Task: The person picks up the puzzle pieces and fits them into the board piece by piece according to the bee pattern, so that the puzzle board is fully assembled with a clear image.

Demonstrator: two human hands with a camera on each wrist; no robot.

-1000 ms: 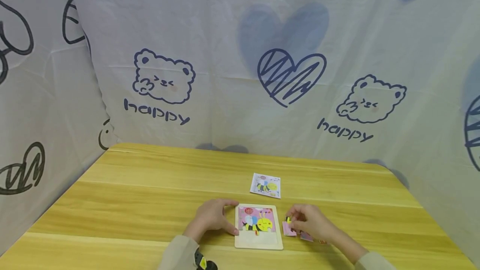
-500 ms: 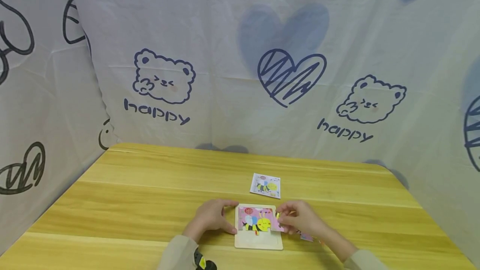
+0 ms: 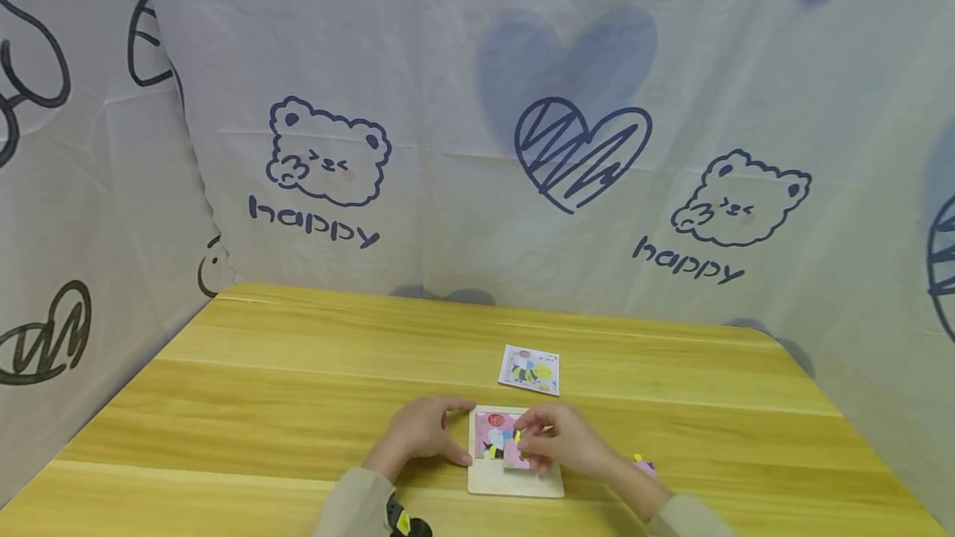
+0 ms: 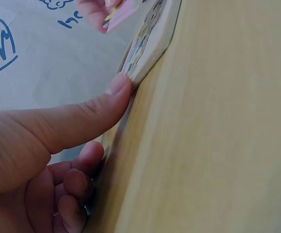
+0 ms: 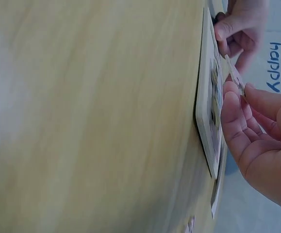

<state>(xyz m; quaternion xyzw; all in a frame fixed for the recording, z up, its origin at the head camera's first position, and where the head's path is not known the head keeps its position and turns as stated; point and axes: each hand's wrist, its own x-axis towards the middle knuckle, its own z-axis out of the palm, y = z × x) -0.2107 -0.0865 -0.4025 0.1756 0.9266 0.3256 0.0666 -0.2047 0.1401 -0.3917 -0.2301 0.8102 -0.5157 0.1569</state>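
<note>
A pale wooden puzzle board (image 3: 522,485) lies on the table. Its upper part carries fitted pieces of a pink bee picture (image 3: 487,429), and its lower strip is bare. At the left edge, the thumb and index finger of my left hand (image 3: 424,428) touch the rim, spread apart; the left wrist view shows the thumb (image 4: 116,90) on the edge. My right hand (image 3: 569,443) pinches a pink puzzle piece (image 3: 513,457) between thumb and fingers above the board. The right wrist view shows that piece (image 5: 235,75) tilted and raised. This hand hides the board's right part.
Behind the board lies a square card (image 3: 530,370) with the same bee picture. To the right, partly behind the right forearm, is a loose puzzle piece (image 3: 644,466). A printed curtain (image 3: 462,255) hangs behind the wooden table (image 3: 336,371).
My right hand has picked up the pink puzzle piece from beside the board and carried it left, over the board. My left hand has stayed at the board's left edge.
</note>
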